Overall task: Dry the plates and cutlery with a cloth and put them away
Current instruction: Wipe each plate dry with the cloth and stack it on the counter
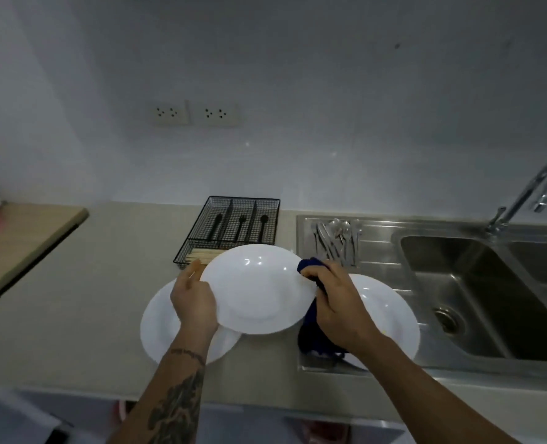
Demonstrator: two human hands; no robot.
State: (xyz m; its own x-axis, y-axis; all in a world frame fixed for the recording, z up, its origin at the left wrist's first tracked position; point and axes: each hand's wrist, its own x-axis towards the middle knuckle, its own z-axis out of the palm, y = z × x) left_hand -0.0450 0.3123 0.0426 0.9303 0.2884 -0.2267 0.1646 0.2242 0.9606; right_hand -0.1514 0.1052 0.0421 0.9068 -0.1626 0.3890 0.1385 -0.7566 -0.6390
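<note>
We hold a round white ceramic plate (259, 288) up over the counter and wipe its right rim with a dark blue cloth (313, 315).

Our left hand (193, 299) grips the plate's left edge, fingers curled behind it and thumb on the front; our right hand (333, 299) is closed around the bunched cloth, pressing it against the rim while the rest of the cloth hangs below. Beneath our left hand a second white plate (160, 328) lies on the beige countertop (73, 299), and a third white plate (390, 312) rests on the steel sink drainboard (377, 232). Silver cutlery (336, 240) lies heaped on the drainboard behind it, and a black wire cutlery tray (233, 224) with black utensils sits just left of the sink.
</note>
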